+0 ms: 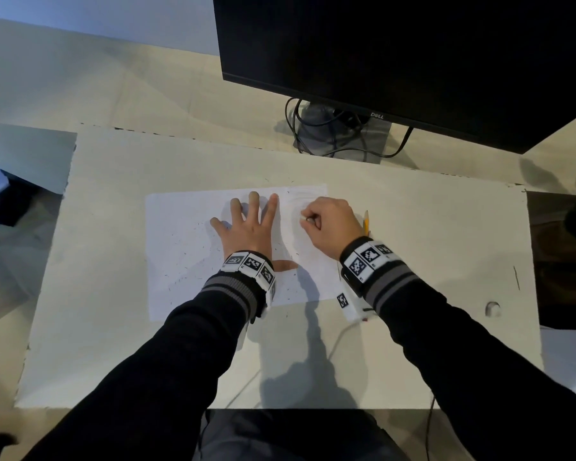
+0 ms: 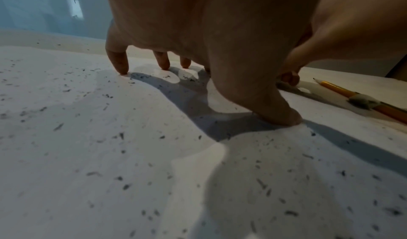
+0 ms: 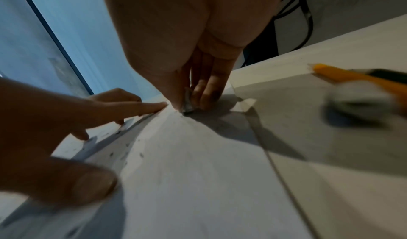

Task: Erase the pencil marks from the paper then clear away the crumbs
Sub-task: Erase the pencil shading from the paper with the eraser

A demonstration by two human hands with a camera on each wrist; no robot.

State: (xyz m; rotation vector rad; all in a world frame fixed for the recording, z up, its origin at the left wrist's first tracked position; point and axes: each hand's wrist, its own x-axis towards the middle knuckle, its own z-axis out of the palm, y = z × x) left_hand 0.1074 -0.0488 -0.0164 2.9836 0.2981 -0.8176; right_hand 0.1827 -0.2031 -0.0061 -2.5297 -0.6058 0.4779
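My left hand point(image 1: 246, 227) lies flat with fingers spread, pinning the paper point(image 1: 180, 254) at the middle of the desk point(image 1: 97, 327). My right hand point(image 1: 330, 224), at three o'clock from it, pinches the eraser point(image 1: 305, 219) against the sheet's two o'clock corner. Faint marks remain there, I judge; crumbs point(image 2: 123, 187) litter the sheet, so sweeping is still ahead. The pencil point(image 2: 352, 94) lies just off the right edge.

Matt white paper point(image 1: 187, 247) lies on a matt, slightly rough table point(image 1: 429, 247); the monitor point(image 1: 396, 54) is smooth black plastic.
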